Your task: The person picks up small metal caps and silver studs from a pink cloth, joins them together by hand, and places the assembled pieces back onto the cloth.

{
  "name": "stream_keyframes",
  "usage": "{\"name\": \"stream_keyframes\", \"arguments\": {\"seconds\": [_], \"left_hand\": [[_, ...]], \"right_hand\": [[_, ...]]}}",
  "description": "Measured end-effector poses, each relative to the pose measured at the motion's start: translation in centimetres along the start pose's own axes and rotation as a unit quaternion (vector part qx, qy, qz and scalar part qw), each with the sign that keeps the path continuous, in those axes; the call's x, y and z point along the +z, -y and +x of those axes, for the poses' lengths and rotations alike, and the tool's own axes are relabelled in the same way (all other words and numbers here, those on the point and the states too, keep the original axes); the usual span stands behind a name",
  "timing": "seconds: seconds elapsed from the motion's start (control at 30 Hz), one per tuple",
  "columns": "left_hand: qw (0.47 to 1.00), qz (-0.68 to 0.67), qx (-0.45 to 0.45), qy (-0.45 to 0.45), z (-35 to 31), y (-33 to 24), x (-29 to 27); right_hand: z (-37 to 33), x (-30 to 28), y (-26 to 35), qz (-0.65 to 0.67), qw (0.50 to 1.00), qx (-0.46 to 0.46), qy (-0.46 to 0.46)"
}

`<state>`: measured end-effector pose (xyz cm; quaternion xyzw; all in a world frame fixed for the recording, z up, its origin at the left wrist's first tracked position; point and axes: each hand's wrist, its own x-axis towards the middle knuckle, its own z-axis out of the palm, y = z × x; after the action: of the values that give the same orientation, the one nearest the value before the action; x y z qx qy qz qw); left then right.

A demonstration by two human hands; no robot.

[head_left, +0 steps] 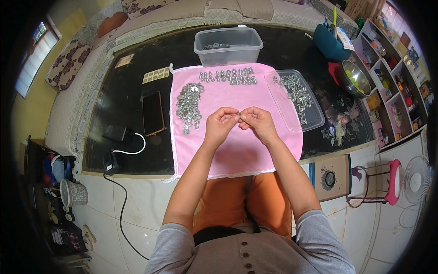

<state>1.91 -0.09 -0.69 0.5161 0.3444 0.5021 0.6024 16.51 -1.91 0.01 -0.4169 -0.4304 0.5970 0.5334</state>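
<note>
Pinching a small metal piece [239,115] between them, the left hand [222,122] and right hand [255,122] meet, fingertips closed on it!

It's right there over the pink cloth [196,157]; left of the hands, a pile of washers [188,102]; ahead, screws [228,76] standing in rows; to the right, a tray [315,118] of loose screws [297,93]; beyond the rows, a clear box [223,58]; farther left, a phone [153,114].

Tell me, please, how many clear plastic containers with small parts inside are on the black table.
2: a deep tub beyond the far edge of the pink cloth, and a shallow tray of screws on the cloth's right. No others show.
</note>
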Motion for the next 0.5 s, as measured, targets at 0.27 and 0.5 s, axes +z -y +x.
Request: {"name": "stream_keyframes", "arguments": {"seconds": [0.27, 0.5], "left_hand": [[1.0, 0.005, 0.021, 0.009, -0.22, 0.12, -0.07], [0.999, 0.039, -0.008, -0.007, -0.06, -0.12, -0.02]], "right_hand": [[-0.06, 0.12, 0.04, -0.004, 1.0, 0.001, -0.003], [0.02, -0.09, -0.12, -0.002, 1.0, 0.0, -0.001]]}}
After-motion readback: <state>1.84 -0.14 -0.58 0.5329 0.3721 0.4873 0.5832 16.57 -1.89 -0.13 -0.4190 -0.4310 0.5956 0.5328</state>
